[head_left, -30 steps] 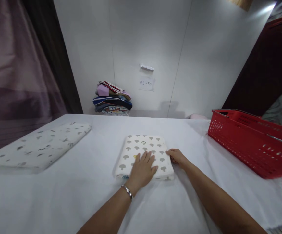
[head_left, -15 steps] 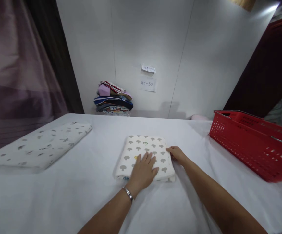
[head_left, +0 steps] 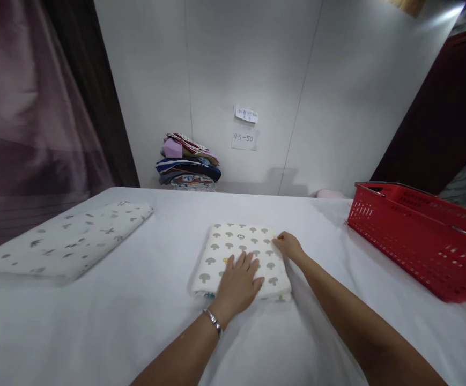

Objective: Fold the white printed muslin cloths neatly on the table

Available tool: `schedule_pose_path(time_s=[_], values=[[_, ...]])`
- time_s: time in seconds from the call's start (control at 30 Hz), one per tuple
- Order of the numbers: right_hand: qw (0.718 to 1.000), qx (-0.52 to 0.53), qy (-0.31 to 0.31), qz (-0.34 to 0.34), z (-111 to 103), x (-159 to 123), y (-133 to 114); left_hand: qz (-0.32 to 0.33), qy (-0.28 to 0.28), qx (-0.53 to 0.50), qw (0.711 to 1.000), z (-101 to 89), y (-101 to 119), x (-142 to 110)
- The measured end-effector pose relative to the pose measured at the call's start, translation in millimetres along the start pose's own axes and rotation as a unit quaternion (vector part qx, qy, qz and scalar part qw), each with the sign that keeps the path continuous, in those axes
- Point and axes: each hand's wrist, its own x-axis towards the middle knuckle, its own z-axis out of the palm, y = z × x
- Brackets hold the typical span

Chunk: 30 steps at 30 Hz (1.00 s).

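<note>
A white cloth with a grey mushroom print (head_left: pixel 220 246) lies folded into a thick, nearly square bundle in the middle of the table. My left hand (head_left: pixel 238 281) rests flat on its near half, fingers a little apart, a silver bracelet at the wrist. At the bundle's right edge, toward the far corner, my right hand (head_left: pixel 289 246) has its thumb and fingers closed on the cloth's edge. Its fingertips are partly hidden. Some blue print shows in the folds at the near left corner.
Another folded white cloth with dark leaf shapes (head_left: pixel 83 236) lies at the left. A red perforated basket (head_left: pixel 413 236) stands at the right. Folded fabrics (head_left: pixel 188 163) are stacked at the back, near a wall with a paper marked 45-50 (head_left: pixel 244 138). White fabric covers the table (head_left: pixel 108 327).
My right hand has slid a little way along the bundle's right edge toward its far corner. My left hand stays flat on top. The view has shifted slightly.
</note>
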Motion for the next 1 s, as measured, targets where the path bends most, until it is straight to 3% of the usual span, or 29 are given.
schedule_pose_path(time_s=[0.1,0.17,0.23,0.3,0.43,0.6,0.73,0.9,1.0], values=[[0.992,-0.047,0.009,-0.116,15.4,-10.6,-25.3,-0.003,-0.011,0.002,1.000,0.3,-0.1,0.4],[0.967,-0.115,-0.018,-0.227,31.0,-20.4,-41.4,-0.004,-0.019,0.004,1.000,0.0,0.2,0.3],[0.936,-0.197,-0.046,-0.289,44.2,-26.9,-50.2,-0.005,-0.026,0.007,1.000,-0.4,0.5,0.1],[0.923,-0.272,-0.064,-0.266,51.1,-26.9,-48.9,-0.007,-0.028,0.012,1.000,-0.4,0.7,-0.2],[0.908,-0.378,-0.088,-0.157,51.0,-13.7,-28.9,-0.004,-0.021,0.021,1.000,2.4,0.7,-0.9],[0.895,-0.409,-0.087,-0.156,51.7,-6.2,-17.0,-0.005,-0.010,0.015,1.000,7.1,3.4,-2.9],[0.894,-0.413,-0.085,-0.153,53.9,-6.3,-15.8,-0.018,-0.038,-0.006,0.999,-4.3,0.4,-0.2],[0.893,-0.414,-0.087,-0.153,55.1,-3.7,-10.0,-0.161,-0.063,0.026,0.984,-29.8,-35.1,4.7],[0.896,-0.410,-0.091,-0.146,53.6,-2.4,-12.3,-0.236,-0.106,0.013,0.966,-30.3,-55.9,0.1]])
